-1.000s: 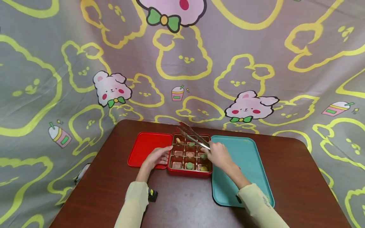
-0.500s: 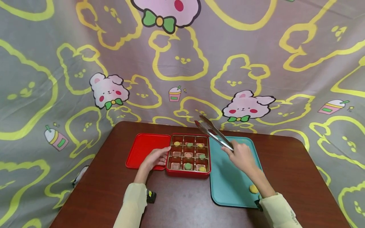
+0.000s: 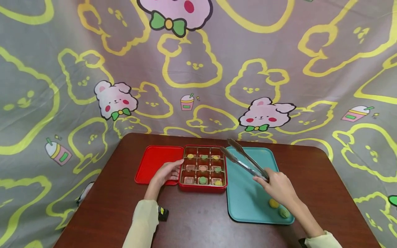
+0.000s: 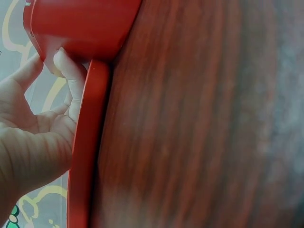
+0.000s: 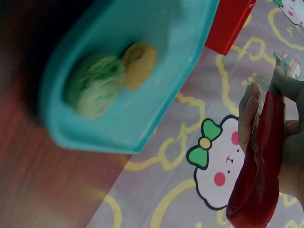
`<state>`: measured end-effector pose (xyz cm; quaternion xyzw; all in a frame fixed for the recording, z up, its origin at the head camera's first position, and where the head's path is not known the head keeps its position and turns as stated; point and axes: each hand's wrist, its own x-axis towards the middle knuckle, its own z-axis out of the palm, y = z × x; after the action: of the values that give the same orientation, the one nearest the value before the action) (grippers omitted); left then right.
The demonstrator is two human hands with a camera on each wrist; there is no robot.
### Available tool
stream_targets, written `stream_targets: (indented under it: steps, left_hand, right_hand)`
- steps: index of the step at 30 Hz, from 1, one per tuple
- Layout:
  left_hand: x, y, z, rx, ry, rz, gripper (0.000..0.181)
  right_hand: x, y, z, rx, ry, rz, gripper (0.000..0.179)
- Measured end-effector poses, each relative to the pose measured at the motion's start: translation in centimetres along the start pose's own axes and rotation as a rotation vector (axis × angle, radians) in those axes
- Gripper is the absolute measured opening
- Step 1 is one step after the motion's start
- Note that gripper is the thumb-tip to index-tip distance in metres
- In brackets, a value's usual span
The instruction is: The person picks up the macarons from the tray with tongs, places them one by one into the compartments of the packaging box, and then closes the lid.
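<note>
My left hand (image 3: 165, 172) rests against the left side of a red box (image 3: 203, 188) with a gold divided insert. In the left wrist view, fingertips (image 4: 61, 58) touch the box's outer wall (image 4: 85, 28). Several small round yellow, green and pink pieces sit in the compartments, such as a green piece (image 3: 203, 180) in the front row; two cells at the left hold none. My right hand (image 3: 279, 186) holds metal tongs (image 3: 239, 148), their tips apart with nothing between them. The tongs' red handle (image 5: 259, 175) shows in the right wrist view.
Right of the box lies a teal tray (image 3: 245, 208), bearing a yellow piece (image 3: 273, 203) and a green piece (image 3: 284, 213) near its front right corner. A red lid (image 3: 158, 158) lies left of the box. Patterned cloth (image 3: 198, 113) hangs behind the table.
The right hand and tongs have moved from above the box rightward and nearer, over the teal tray. The two pieces there came out from behind the arm. The left hand stays at the box.
</note>
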<state>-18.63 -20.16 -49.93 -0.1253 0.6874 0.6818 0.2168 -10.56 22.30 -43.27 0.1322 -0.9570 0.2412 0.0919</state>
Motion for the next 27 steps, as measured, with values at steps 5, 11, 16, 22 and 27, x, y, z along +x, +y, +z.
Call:
stream_targets:
  steps: [5,11,16,22,27]
  left_hand:
    - [-0.1,0.0,-0.1,-0.003,-0.01,-0.008,0.036]
    - [0.1,0.1,0.1,-0.007,0.006,-0.013,0.037]
    - [0.4,0.2,0.5,-0.009,-0.007,-0.005,0.037]
    - [0.3,0.1,0.6,-0.001,-0.024,0.002,0.038]
    - [0.0,0.2,0.4,0.007,0.011,-0.006,0.036]
  right_hand:
    - [-1.8,0.7,-0.5,-0.032,0.002,0.022,0.034]
    - [-3.7,1.7,-1.0,-0.035,-0.031,0.095,0.036]
    - [-5.0,2.8,-1.5,-0.018,-0.032,0.157,0.039]
    - [-6.2,3.6,-1.6,-0.024,-0.049,0.211,0.044]
    - [-6.4,3.7,-1.3,-0.008,-0.054,0.235,0.055]
